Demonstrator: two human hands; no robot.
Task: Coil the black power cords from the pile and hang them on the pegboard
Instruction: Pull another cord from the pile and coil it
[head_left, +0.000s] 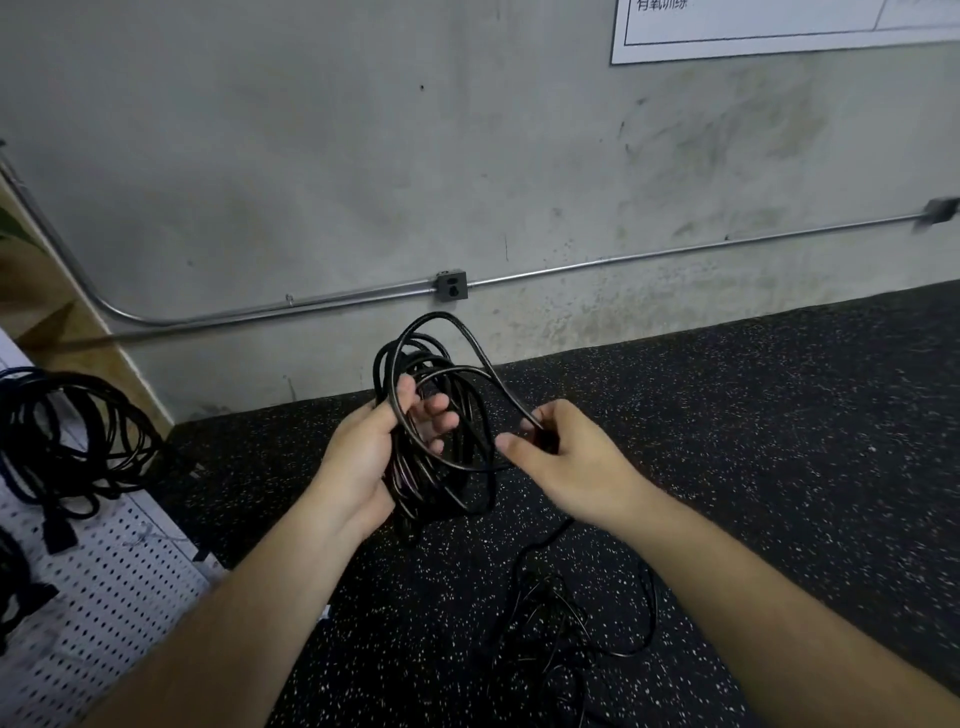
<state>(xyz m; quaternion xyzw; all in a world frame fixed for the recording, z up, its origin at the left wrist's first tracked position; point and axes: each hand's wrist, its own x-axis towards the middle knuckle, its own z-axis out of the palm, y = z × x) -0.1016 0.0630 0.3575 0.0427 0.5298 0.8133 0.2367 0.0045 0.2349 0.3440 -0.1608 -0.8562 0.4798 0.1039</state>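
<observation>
Over a speckled black floor (779, 415) beside a concrete wall (311, 156), a person's left hand (363, 457) grips a half-wound coil of black power cord (431, 483), fingers curled through its loops, while the right hand (566, 457) pinches the free strand trailing down to the pile (550, 623). Light but springy and smooth-jacketed, the cord likely wants to splay; gathering it where the loops cross should hold it. Finished coils (67, 431) hang on the white pegboard (119, 571) at left. A wall sign (779, 31) bears characters cropped by the frame, unreadable; no brand shows.
</observation>
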